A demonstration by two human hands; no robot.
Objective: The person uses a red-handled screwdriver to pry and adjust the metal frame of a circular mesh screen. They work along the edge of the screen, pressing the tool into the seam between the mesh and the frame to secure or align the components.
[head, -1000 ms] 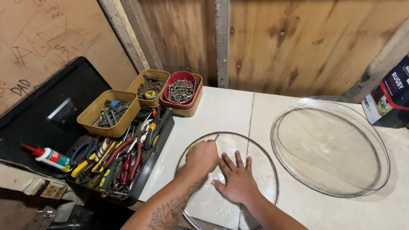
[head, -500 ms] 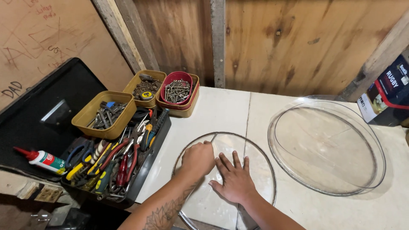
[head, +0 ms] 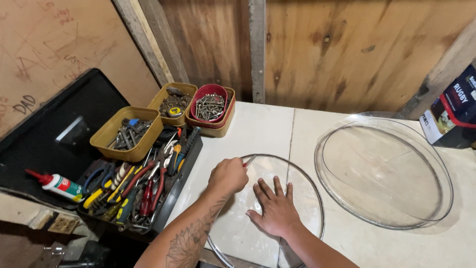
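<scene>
Holding a thin little tool with a red bit and a silvery tip point(head: 249, 160), my left hand point(head: 229, 175) is curled into a fist around it. Its tip pokes out past my knuckles and rests at the far left rim of the round clear glass disc with a dark edge point(head: 302, 181). I cannot tell just what kind of tool it is.

My right hand point(head: 275, 211) lies flat and open on the disc, fingers spread, holding nothing. It sits just beside my left hand. The disc lies at the near edge of the white counter point(head: 258, 129), and part of it runs off the bottom of the view.

A bigger round clear dish with a raised rim point(head: 384, 171) lies well apart from my hands, toward the right side of the counter.

At the far left corner of the counter stand a red tub full of screws point(head: 209, 103) inside a tan tub, and a tan tub of small bits with a yellow tape measure point(head: 172, 101). Next to them on the left is another tan tub of metal parts point(head: 127, 132).

An open black toolbox full of pliers and screwdrivers with red and yellow handles point(head: 139, 186) sits against the left edge of the counter. A small white bottle with a red cap point(head: 55, 183) lies at the left of the toolbox. A dark box point(head: 448, 111) stands at the far right.
</scene>
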